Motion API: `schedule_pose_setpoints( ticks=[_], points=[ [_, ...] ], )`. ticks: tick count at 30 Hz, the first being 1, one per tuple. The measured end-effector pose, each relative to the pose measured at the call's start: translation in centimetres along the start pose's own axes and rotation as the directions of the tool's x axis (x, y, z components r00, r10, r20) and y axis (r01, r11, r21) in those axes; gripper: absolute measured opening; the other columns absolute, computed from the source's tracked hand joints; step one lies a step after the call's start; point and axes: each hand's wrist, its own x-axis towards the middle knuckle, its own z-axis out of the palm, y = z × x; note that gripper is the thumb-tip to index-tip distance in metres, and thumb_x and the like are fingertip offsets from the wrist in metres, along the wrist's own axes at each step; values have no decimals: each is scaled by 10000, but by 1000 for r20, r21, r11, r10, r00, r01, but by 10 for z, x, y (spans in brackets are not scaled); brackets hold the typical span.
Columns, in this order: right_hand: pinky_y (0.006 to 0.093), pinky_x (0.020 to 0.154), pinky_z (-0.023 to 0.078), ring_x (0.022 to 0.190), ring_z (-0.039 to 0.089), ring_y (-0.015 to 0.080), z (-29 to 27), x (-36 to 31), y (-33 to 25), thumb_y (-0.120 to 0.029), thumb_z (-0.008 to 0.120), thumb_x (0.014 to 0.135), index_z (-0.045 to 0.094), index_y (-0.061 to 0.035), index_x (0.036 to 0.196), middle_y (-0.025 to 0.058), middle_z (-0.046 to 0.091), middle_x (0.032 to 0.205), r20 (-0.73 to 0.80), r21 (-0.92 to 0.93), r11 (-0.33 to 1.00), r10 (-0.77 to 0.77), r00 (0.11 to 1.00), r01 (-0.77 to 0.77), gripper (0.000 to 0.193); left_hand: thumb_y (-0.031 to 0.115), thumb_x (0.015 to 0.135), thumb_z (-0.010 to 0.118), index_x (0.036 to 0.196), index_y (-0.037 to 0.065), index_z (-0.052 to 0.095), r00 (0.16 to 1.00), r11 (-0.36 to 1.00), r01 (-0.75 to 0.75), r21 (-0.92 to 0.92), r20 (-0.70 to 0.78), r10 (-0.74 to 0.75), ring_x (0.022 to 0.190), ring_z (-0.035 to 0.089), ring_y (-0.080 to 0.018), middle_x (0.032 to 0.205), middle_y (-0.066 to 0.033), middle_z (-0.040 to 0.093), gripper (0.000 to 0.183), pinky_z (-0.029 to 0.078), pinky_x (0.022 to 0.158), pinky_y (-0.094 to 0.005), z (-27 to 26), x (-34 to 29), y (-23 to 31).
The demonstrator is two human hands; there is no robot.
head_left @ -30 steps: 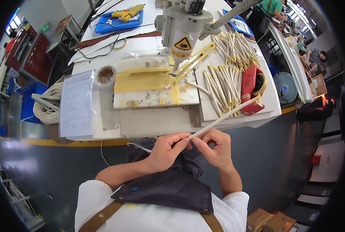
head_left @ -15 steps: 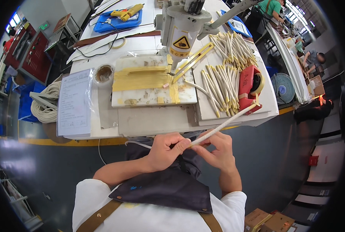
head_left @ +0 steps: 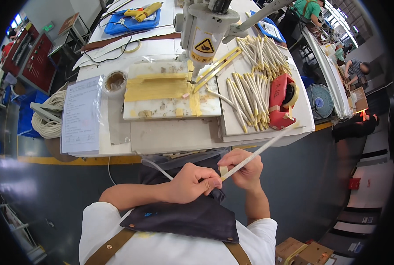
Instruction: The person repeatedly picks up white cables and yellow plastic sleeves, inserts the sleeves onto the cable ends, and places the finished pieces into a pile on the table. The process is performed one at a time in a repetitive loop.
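Landmark: red tape dispenser [head_left: 280, 104]. White cord [head_left: 263, 148] is in the hands in front of it, far end reaching just by its near side. Left hand [head_left: 192, 183]: thumb and fingers pinched together on the cord. Right hand [head_left: 245, 170]: fingers curled at the cord beside a tan tape strip [head_left: 224, 170]; can't tell which they clamp. Done: near bundle [head_left: 252, 95] of cut cords just left of the dispenser, far bundle [head_left: 265, 55] beyond it, many yellowed tips. Left, judging by the strip: it stands off the cord, so this wrap looks unfinished. Total remaining can't be told.
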Motion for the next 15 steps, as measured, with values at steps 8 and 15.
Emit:
schedule_pose_setpoints(
  ticks=[8,15],
  points=[
    [307,720,572,880,705,211,19,-4,-3,23,777,814,700,-10,1113,161,701,1111,-103,451,878,230,968,-160,310,223,1047,588,1048,-19,707,820,605,572,-554,405,-404,410,383,-15,668,-31,637,269,297,382,-193,-15,10,1],
    [351,851,582,1015,685,284,0,-33,2,-25,709,883,668,67,1217,200,638,1206,162,452,777,412,897,-438,348,130,1002,617,1110,12,690,939,839,-248,485,-90,330,604,614,-170,766,-69,680,176,512,559,-312,-6,-3,5]
  ],
)
